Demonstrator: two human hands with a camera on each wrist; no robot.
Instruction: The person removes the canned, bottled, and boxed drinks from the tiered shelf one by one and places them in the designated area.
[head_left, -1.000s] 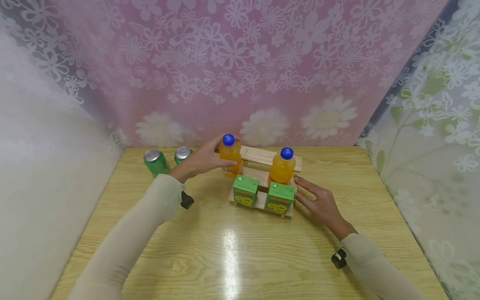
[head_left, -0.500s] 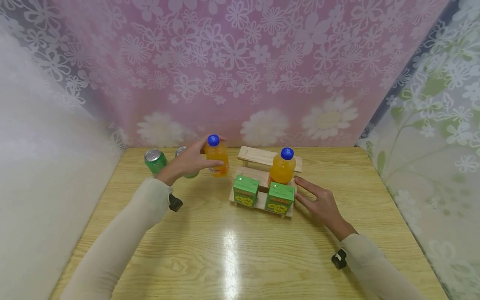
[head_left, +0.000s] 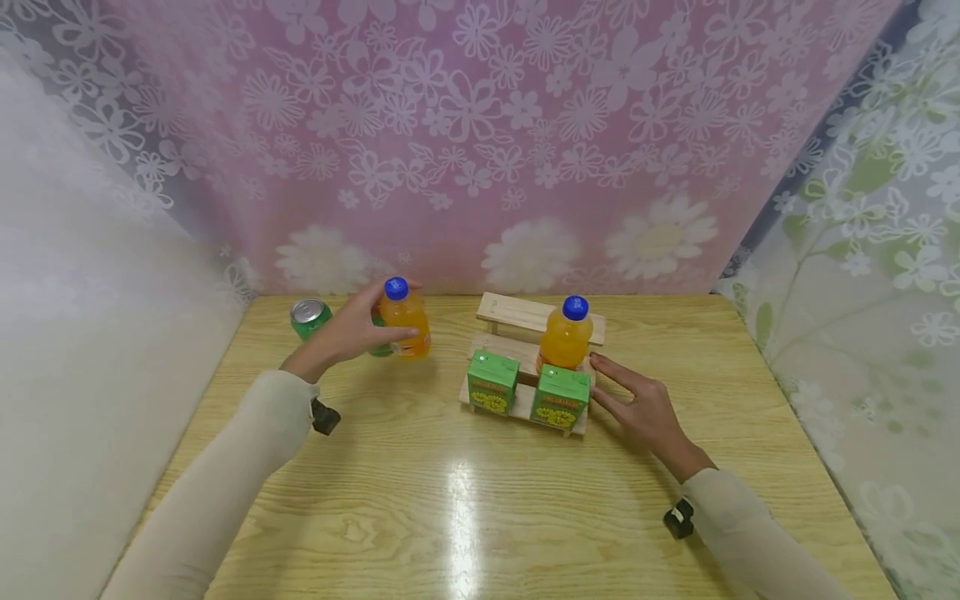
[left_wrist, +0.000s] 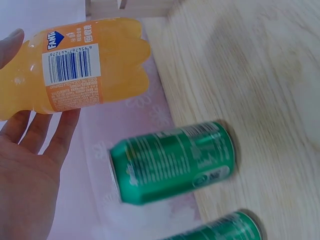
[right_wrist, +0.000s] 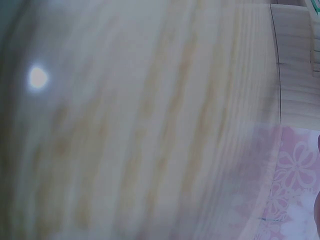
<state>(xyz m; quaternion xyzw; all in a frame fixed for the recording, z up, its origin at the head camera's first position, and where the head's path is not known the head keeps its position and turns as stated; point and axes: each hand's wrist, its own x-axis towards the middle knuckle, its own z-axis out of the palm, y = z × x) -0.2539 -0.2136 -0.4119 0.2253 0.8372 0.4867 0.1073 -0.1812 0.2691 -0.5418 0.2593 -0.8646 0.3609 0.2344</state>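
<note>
My left hand [head_left: 352, 332] grips an orange soda bottle [head_left: 405, 315] with a blue cap. In the left wrist view, the bottle [left_wrist: 75, 65] appears lifted off the tabletop, its label turned to the camera. A green can [left_wrist: 172, 162] stands close by; in the head view it is mostly behind my hand and the bottle. My right hand [head_left: 639, 408] holds the right end of a stepped wooden rack [head_left: 502, 346] between thumb and fingers. A second orange soda bottle [head_left: 566, 337] stands on its middle step. Two green juice boxes [head_left: 492, 383] stand on the front step.
Another green can [head_left: 309, 317] stands at the table's back left. The rack's top step [head_left: 521, 312] bears nothing. A pink flowered cloth [head_left: 465, 167] hangs behind the wooden table [head_left: 375, 500]. The right wrist view is mostly blurred wood grain.
My left hand has carried the bottle leftward from beside the rack to in front of one green can. My right hand has stayed at the rack.
</note>
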